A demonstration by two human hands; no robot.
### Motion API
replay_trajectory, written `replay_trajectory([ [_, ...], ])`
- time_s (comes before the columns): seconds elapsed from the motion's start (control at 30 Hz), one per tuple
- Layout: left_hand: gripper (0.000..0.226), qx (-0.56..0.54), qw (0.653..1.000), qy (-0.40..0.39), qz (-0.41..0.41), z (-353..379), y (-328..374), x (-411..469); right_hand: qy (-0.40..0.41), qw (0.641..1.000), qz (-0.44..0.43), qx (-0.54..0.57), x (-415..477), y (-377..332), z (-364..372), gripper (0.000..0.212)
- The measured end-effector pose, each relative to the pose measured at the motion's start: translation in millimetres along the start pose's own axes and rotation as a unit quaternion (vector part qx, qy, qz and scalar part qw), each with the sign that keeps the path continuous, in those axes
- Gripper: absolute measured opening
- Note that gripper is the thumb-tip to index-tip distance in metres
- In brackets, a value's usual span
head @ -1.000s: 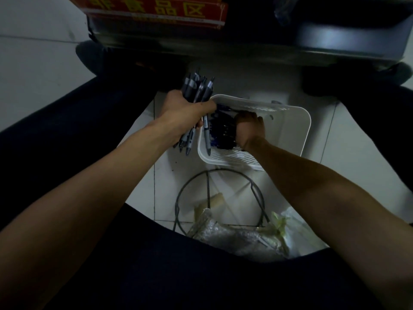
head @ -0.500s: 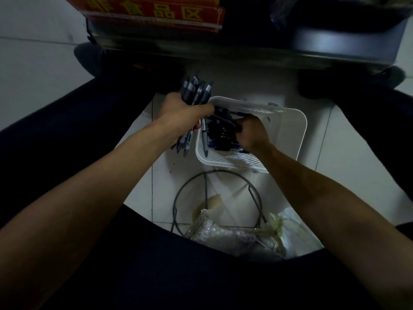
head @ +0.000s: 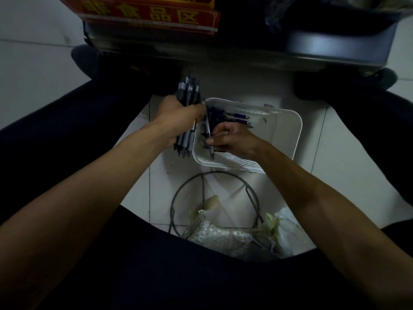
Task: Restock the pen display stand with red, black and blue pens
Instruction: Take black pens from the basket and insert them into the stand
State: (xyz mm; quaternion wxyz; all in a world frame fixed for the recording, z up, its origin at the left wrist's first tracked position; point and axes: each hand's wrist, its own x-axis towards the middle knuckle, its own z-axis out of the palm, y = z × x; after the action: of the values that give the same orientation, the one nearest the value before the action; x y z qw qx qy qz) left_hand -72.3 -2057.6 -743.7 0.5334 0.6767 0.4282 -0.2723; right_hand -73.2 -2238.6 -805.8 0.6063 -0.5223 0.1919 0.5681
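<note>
My left hand grips a bundle of dark pens upright, just left of a white plastic basket on the floor. Inside the basket my right hand pinches a single pen, held steeply against the basket's left wall beside the bundle. Several blue pens lie in the basket's far part. The light is dim, so pen colours are hard to tell.
A round wire stand lies on the white tiled floor in front of the basket, with crumpled plastic bags over it. My dark-trousered legs frame both sides. A low shelf with a red sign runs across the top.
My right hand has come out of the basket's pile toward the left wall with one pen pinched in it. The left hand keeps its bundle in about the same place.
</note>
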Motion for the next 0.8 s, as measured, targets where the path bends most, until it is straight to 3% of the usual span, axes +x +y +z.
replay_trajectory([
  [0.17, 0.037, -0.015, 1.000, -0.001, 0.000, -1.6, -4.4, 5.1, -0.050, 0.998, 0.001, 0.047, -0.9, -4.6, 13.5, 0.024],
  [0.3, 0.037, -0.026, 0.999, -0.018, -0.002, -3.2, -4.3, 6.1, -0.074, 0.997, 0.011, 0.033, 0.6, -5.1, 16.4, 0.026],
  [0.47, 0.054, -0.014, 0.999, -0.042, 0.002, -1.8, -5.1, 2.6, -0.107, 0.994, 0.022, 0.001, 0.3, -7.6, 15.4, 0.038],
  [0.57, 0.045, -0.009, 0.999, -0.031, -0.004, -0.2, -2.8, 0.7, -0.112, 0.993, 0.031, 0.023, -2.6, -14.5, 9.5, 0.026],
  [0.63, 0.034, -0.013, 0.999, -0.031, -0.004, -0.4, 2.1, -2.0, -0.053, 0.996, 0.011, -0.071, 2.7, -16.1, -3.1, 0.013],
  [0.67, 0.028, -0.026, 0.999, -0.038, -0.008, -0.8, 4.5, -4.2, 0.012, 0.981, -0.018, -0.193, 9.0, -13.0, -14.0, 0.016],
  [0.7, 0.022, -0.043, 0.998, -0.046, -0.017, -1.3, 6.5, -6.3, 0.089, 0.938, -0.048, -0.333, 15.7, -7.6, -25.8, 0.025],
  [0.77, 0.019, -0.065, 0.995, -0.062, -0.037, -1.7, 9.3, -9.2, 0.232, 0.814, -0.067, -0.529, 20.9, -0.3, -42.9, 0.038],
  [0.8, 0.019, -0.065, 0.995, -0.066, -0.041, -1.9, 9.4, -9.7, 0.270, 0.779, -0.052, -0.564, 21.1, 2.1, -48.7, 0.041],
])
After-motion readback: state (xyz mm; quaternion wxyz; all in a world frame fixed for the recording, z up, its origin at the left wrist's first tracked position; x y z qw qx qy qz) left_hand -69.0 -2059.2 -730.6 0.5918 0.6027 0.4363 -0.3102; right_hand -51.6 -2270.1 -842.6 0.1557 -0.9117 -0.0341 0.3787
